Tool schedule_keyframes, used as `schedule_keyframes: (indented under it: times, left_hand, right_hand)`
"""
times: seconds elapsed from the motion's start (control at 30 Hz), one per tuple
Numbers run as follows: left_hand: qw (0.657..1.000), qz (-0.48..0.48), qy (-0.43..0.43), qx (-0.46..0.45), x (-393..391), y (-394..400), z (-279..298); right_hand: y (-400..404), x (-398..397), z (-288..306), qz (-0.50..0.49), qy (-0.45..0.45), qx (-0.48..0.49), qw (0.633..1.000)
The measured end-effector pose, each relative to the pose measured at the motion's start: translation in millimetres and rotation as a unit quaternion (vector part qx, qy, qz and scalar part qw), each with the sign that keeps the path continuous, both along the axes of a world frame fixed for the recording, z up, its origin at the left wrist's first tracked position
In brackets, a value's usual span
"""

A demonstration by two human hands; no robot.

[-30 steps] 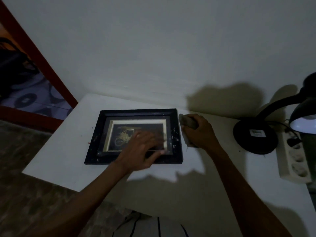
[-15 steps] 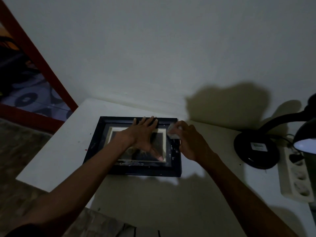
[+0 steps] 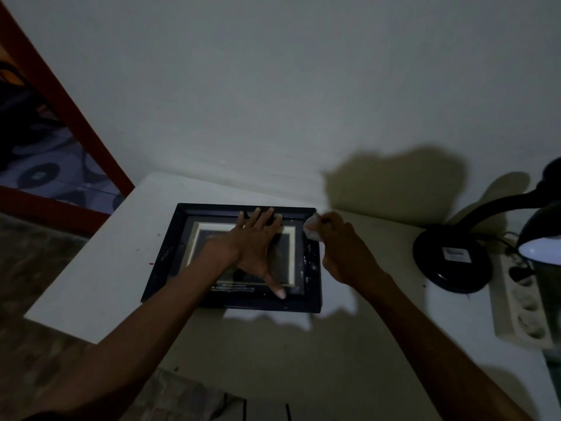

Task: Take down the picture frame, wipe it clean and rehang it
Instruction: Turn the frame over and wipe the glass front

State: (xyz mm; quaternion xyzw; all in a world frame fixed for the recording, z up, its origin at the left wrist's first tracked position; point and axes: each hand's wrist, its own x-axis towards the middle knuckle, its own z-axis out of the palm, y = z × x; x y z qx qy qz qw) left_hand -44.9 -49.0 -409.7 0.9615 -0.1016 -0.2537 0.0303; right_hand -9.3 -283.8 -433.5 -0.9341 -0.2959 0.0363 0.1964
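Observation:
A black picture frame with a cream mat lies flat, face up, on the white table. My left hand presses flat on its glass, fingers spread and reaching the far edge, thumb towards the near edge. My right hand grips a small pale cloth against the frame's far right corner. The picture itself is mostly hidden under my left hand.
A black desk lamp stands to the right of the frame, its lit shade at the right edge of the view. A white power strip lies beside it. The bare wall rises behind the table; a red door frame is at the left.
My left hand slid from the frame's near edge to its middle, with fingers spread flat. My right hand carried the cloth from beside the frame onto its far right corner.

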Motion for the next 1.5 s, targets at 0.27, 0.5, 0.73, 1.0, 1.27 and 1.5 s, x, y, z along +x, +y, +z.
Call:
schedule_keyframes:
  times: [0.27,0.5,0.73,1.0,1.27,1.5]
  left_hand:
    - [1.000,-0.026,0.012,0.009,-10.9,-6.0,-1.5]
    - [1.000,-0.028,0.011,0.008,-11.5,-9.6,1.7]
    - [1.000,-0.027,0.004,-0.006,-12.5,-2.6,-6.3]
    - [0.992,-0.045,-0.075,-0.092,-34.5,-1.1,-16.3]
    - [0.924,-0.034,-0.238,-0.299,-107.6,-31.4,-28.1]
    - [0.894,-0.024,-0.319,-0.313,-133.9,-49.8,-52.0]
  right_hand:
    - [1.1,-8.9,0.2,-0.004,0.025,0.027,0.999]
    - [-13.2,-41.3,-5.2,0.000,0.037,0.092,0.995]
    - [2.7,-33.1,-1.0,-0.053,0.039,0.080,0.995]
    - [-4.4,-51.1,-0.2,-0.072,0.043,0.046,0.995]
    - [9.2,-72.9,-2.6,-0.099,0.032,0.065,0.992]
    - [10.2,-63.8,2.6,-0.101,0.019,0.067,0.992]
